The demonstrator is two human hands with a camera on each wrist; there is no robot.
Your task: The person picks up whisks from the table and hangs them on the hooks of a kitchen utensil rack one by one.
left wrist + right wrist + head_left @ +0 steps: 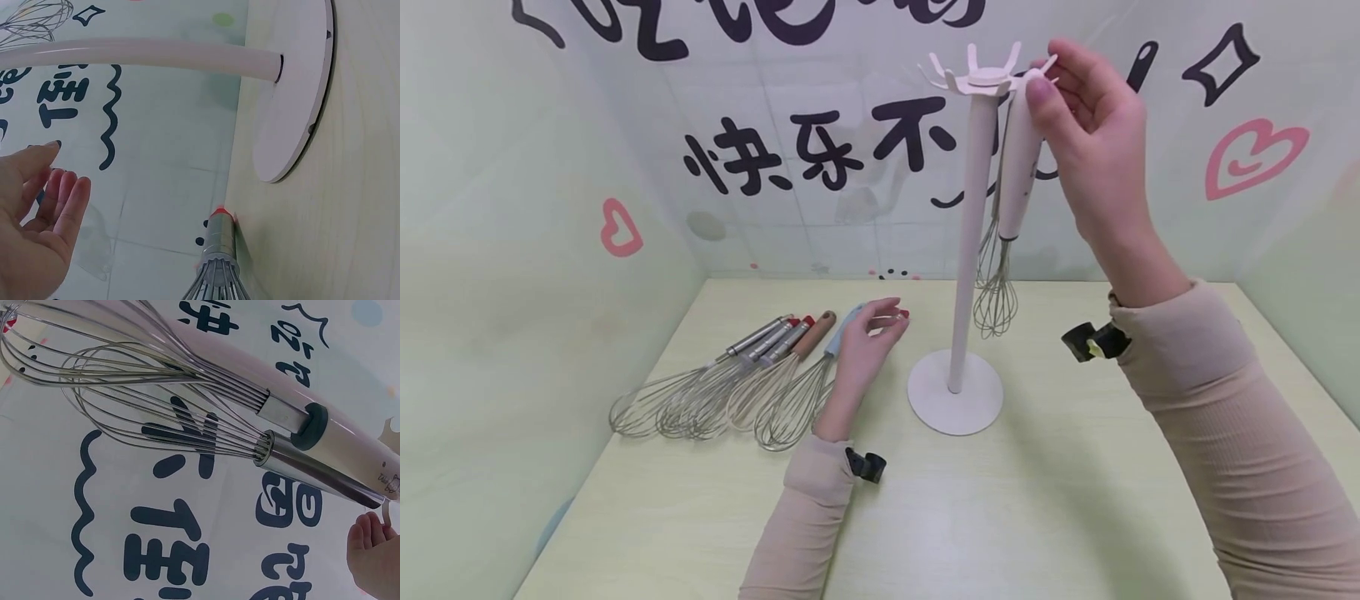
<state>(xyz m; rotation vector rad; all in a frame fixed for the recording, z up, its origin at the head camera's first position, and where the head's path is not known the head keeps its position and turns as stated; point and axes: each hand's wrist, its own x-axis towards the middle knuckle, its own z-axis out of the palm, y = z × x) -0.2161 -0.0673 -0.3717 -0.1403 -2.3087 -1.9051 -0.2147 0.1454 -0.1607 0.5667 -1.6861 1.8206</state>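
Observation:
A white whisk [1018, 162] and a steel-handled whisk [312, 475] hang wires-down from the hooked top [988, 77] of a white stand [973, 225]. My right hand [1097, 125] pinches the white whisk's handle top beside a hook, thumb in front, other fingers behind. In the right wrist view, this thumb is out of sight. Loosely curved and holding nothing, my left hand [867, 346] hovers above the table, left of the stand. Below it a steel whisk with a red handle tip [219, 237] lies mostly hidden in the head view. A blue-handled whisk [842, 333] lies beside this hand.
Several whisks [737, 383] lie side by side on the left of the pale wood table [1075, 500], one with a brown handle [815, 335]. The stand's round base [955, 412] rests mid-table. A printed cloth [820, 242] hangs behind.

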